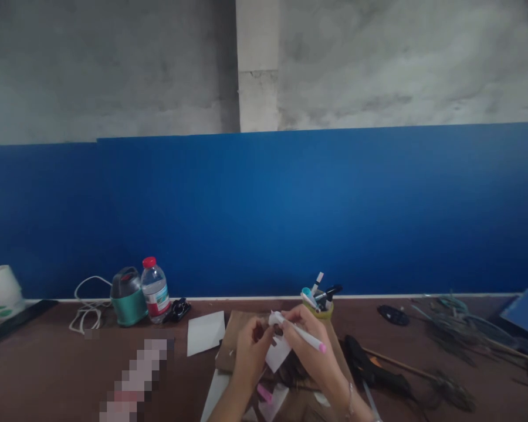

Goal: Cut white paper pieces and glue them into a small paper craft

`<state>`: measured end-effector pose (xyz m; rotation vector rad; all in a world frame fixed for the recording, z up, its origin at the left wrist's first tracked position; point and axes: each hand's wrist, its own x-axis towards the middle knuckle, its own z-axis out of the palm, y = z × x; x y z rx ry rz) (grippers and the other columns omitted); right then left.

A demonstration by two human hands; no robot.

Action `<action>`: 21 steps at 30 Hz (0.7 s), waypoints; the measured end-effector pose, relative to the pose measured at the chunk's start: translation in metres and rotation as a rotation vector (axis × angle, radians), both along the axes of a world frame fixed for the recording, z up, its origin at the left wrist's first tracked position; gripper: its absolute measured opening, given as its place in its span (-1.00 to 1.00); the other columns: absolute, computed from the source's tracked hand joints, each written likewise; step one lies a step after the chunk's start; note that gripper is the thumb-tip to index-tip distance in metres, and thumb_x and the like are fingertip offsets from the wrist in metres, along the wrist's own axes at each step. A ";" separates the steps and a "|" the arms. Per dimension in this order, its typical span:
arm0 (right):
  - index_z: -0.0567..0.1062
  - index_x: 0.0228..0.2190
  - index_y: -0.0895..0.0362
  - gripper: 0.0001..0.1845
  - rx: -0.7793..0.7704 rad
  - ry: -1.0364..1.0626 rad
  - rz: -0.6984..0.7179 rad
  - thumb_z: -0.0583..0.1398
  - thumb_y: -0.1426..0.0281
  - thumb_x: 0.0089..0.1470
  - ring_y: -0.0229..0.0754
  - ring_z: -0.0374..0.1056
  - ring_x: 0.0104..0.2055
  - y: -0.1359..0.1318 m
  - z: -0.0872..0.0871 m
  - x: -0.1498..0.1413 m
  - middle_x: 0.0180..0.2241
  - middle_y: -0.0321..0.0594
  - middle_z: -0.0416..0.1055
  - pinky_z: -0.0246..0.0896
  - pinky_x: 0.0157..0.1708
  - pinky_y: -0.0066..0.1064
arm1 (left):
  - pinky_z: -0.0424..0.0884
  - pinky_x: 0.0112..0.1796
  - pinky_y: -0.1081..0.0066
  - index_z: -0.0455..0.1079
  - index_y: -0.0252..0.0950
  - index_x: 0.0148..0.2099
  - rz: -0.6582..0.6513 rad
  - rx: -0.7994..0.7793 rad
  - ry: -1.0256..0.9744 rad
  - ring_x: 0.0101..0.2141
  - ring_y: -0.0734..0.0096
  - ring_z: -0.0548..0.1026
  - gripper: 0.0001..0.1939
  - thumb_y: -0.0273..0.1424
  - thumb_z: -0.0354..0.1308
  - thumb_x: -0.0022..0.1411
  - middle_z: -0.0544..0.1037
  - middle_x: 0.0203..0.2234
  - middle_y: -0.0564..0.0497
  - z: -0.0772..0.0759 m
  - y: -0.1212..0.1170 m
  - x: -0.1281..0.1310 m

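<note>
My right hand [310, 343] is closed around a white marker with a pink end [305, 335], which slants down to the right. My left hand [251, 351] has its thumb and fingers drawn together, close to the right fingertips. A small crumpled white piece [276, 318], perhaps paper or tissue, sits between the two hands; its exact hold is blurred. Below the fingers is a white paper piece [278, 354]. A pink marker cap [264, 394] lies under the hands beside another pale scrap [275, 404]. Brown cardboard [234, 334] lies beneath.
Behind the hands stands a yellowish pen holder [323, 313] with several pens. A black glue gun [378, 372] lies right, near stems and wires [453, 334]. Leftward are a white sheet [206, 333], a red-capped bottle [156, 293], a teal-and-grey device [129, 299] and a paper roll [2, 290].
</note>
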<state>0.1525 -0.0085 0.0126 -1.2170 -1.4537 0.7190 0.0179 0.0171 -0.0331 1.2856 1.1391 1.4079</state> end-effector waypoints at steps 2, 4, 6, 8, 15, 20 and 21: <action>0.37 -0.50 0.10 -0.93 0.011 0.002 -0.003 0.16 0.38 -0.02 -0.25 0.25 -0.53 0.000 0.000 0.000 -0.55 -0.33 0.41 0.12 -0.50 -0.46 | 0.11 -0.54 0.48 0.25 -0.27 -0.57 -0.003 0.001 0.008 -0.61 0.48 0.26 -0.58 -0.04 0.25 -0.04 0.33 -0.71 0.12 -0.001 0.001 0.000; 0.38 -0.50 0.10 -0.93 0.018 0.002 -0.006 0.16 0.38 -0.02 -0.25 0.25 -0.53 -0.001 0.001 -0.001 -0.55 -0.32 0.41 0.12 -0.50 -0.45 | 0.11 -0.54 0.49 0.25 -0.27 -0.57 -0.005 0.007 0.005 -0.61 0.48 0.26 -0.58 -0.04 0.26 -0.04 0.33 -0.71 0.12 -0.002 0.002 0.000; 0.39 -0.49 0.11 -0.94 0.022 0.000 -0.004 0.16 0.38 -0.02 -0.24 0.26 -0.52 -0.001 0.001 -0.001 -0.54 -0.30 0.42 0.13 -0.50 -0.45 | 0.11 -0.54 0.49 0.26 -0.27 -0.57 -0.004 0.015 -0.009 -0.61 0.49 0.26 -0.57 -0.03 0.27 -0.05 0.31 -0.71 0.13 -0.004 0.002 0.000; 0.39 -0.49 0.10 -0.93 0.026 -0.006 -0.004 0.15 0.38 -0.02 -0.23 0.27 -0.51 0.000 0.000 -0.001 -0.53 -0.30 0.43 0.14 -0.48 -0.44 | 0.12 -0.54 0.49 0.26 -0.27 -0.57 0.001 0.023 -0.016 -0.61 0.50 0.26 -0.57 -0.03 0.27 -0.05 0.31 -0.71 0.14 -0.005 0.002 0.000; 0.39 -0.49 0.11 -0.94 0.033 -0.043 -0.009 0.14 0.40 -0.02 -0.22 0.30 -0.50 0.002 -0.003 -0.001 -0.53 -0.30 0.44 0.15 -0.46 -0.44 | 0.13 -0.52 0.47 0.28 -0.27 -0.54 0.010 0.018 0.030 -0.59 0.47 0.28 -0.63 -0.10 0.25 0.00 0.35 -0.69 0.11 -0.009 0.004 -0.001; 0.38 -0.49 0.10 -0.92 0.040 -0.052 -0.001 0.15 0.37 0.00 -0.21 0.30 -0.48 0.003 -0.003 0.000 -0.53 -0.30 0.43 0.15 -0.47 -0.44 | 0.13 -0.52 0.47 0.24 -0.26 -0.56 0.011 0.002 0.032 -0.59 0.46 0.29 -0.62 -0.09 0.22 0.01 0.33 -0.69 0.12 -0.010 0.004 0.000; 0.38 -0.49 0.11 -0.92 0.038 -0.052 0.002 0.15 0.38 0.00 -0.22 0.30 -0.49 0.003 -0.003 0.000 -0.53 -0.29 0.43 0.14 -0.47 -0.44 | 0.13 -0.52 0.47 0.24 -0.26 -0.56 0.011 -0.002 0.035 -0.59 0.46 0.29 -0.62 -0.09 0.22 0.01 0.33 -0.69 0.12 -0.009 0.004 0.000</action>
